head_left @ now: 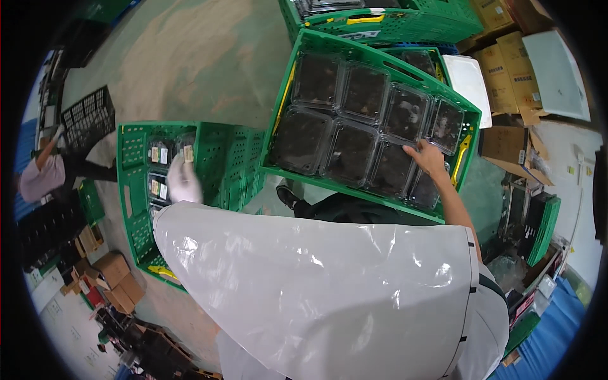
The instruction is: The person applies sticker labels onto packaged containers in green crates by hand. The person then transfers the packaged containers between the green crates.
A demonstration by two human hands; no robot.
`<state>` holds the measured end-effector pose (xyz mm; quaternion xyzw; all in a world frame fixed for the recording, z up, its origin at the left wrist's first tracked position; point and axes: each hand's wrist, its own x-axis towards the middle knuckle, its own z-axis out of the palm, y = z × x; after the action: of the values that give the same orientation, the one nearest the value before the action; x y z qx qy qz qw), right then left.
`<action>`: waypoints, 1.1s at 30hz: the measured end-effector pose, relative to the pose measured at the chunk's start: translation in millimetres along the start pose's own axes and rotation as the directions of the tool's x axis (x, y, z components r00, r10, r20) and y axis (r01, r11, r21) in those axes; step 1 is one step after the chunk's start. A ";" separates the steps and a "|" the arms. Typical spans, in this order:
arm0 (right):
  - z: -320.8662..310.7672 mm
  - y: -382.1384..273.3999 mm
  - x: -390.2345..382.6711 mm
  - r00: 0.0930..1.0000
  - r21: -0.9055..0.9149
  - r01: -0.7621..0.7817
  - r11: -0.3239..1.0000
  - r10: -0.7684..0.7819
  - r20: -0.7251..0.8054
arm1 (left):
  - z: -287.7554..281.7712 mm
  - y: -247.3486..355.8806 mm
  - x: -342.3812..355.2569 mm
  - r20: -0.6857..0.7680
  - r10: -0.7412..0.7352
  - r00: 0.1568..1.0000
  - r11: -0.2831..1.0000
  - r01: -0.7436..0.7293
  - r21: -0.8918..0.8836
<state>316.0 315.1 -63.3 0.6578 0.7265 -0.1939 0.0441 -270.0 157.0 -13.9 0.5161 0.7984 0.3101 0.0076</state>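
Note:
My left hand point(183, 182), in a white glove and smeared by motion, reaches into the green crate on the left. Its fingers are at a labelled clear plastic box point(186, 147) in the far row; whether they grip it is unclear. Beside it runs a column of similar labelled boxes point(158, 154). My bare right hand point(428, 158) rests over the right part of a larger green crate point(354, 180), thumb and fingers apart on the edges of clear plastic boxes. These boxes point(354, 149) have dark contents and stand in two rows.
Another green crate point(411, 24) with yellow handles stands beyond the large one. Cardboard boxes point(510, 66) and a white foam box point(467, 88) are at the right. Far left, a co-worker point(47, 174) is beside a black crate point(90, 120). A white apron point(329, 272) covers my front.

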 end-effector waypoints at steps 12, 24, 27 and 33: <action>12.2 2.5 0.5 0.971 0.052 0.237 0.970 -0.237 -0.019 | 203.1 205.0 0.6 0.507 0.575 0.642 0.792 -0.592 -0.148; -30.0 -21.7 -5.5 0.938 0.282 0.301 0.911 -0.336 0.086 | 218.8 227.4 8.5 0.648 0.562 0.514 0.783 -0.581 -0.219; -35.8 -19.5 -7.1 0.929 0.273 0.349 0.896 -0.369 0.025 | 228.7 224.7 18.4 0.719 0.538 0.441 0.742 -0.652 -0.156; -54.1 -21.9 -20.7 0.942 0.301 0.334 0.893 -0.327 -0.073 | 267.0 213.9 11.7 0.586 0.647 0.488 0.690 -0.702 -0.177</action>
<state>307.7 312.7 -1.9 0.5254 0.7887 -0.3031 -0.1002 -11.5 355.7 -118.4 0.8568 0.4968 0.0705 0.1193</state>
